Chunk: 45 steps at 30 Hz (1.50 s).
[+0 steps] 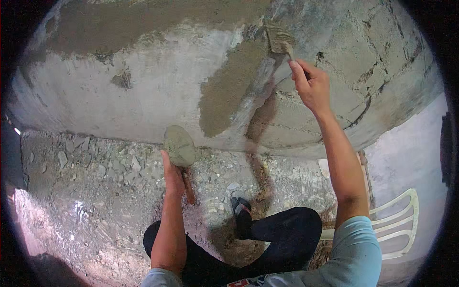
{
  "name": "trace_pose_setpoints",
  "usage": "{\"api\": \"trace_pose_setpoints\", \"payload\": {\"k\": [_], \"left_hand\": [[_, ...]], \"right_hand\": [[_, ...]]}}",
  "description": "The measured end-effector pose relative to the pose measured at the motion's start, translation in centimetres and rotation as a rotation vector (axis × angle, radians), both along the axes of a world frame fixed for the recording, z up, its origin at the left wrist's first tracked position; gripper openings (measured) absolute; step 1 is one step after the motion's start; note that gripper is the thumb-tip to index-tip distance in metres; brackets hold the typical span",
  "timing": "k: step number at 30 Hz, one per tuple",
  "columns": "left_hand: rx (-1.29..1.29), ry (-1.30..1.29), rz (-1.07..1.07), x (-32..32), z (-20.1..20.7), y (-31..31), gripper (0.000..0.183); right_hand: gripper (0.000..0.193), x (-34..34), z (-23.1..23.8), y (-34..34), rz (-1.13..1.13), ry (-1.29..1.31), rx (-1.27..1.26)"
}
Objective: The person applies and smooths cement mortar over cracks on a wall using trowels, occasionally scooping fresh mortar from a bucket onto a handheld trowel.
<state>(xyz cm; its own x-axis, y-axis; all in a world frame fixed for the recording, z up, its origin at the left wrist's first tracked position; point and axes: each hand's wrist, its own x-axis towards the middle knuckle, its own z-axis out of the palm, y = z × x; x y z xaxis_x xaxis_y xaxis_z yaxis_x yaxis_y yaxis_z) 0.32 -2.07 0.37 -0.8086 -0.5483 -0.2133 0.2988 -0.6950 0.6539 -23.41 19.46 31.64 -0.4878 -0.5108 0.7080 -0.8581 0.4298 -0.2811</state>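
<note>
Against the concrete wall [177, 91], my right hand [313, 88] grips the handle of a trowel [279, 39]. Its blade is coated with wet mortar and lies at the upper edge of a fresh mortar patch [227, 91]. Lower and to the left, my left hand [171, 170] holds up a tool loaded with a rounded heap of grey mortar [180, 146]. A brown handle [188, 186] sticks out below the heap, beside my wrist. The mortar hides the tool's face, and most of my left fingers are out of sight beneath it.
A wide mortar band [119, 26] covers the upper wall. Cracks [368, 103] run through the wall at right. Rubble [86, 165] litters the ground along its foot. My sandalled foot [241, 206] rests there. A pale plastic chair [394, 225] stands at lower right.
</note>
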Motion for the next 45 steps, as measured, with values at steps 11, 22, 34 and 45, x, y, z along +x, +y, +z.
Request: {"api": "trace_pose_setpoints", "payload": {"k": [11,22,34,45], "left_hand": [[0.005,-0.005,-0.068,-0.6,0.9,1.1,0.076],[-0.043,-0.096,-0.217,1.2,3.0,2.3,0.077],[-0.162,-0.351,-0.174,0.9,3.4,3.1,0.074],[-0.082,-0.282,-0.11,0.3,1.3,2.5,0.08]], "right_hand": [[0.022,3.3,-18.5,1.6,0.084,-0.355,0.401],[0.045,4.4,-24.2,0.8,0.227,-0.04,0.275],[0.052,7.2,-26.2,0.6,0.406,-0.104,0.37],[0.021,8.0,-21.6,1.0,0.395,-0.358,0.185]]}}
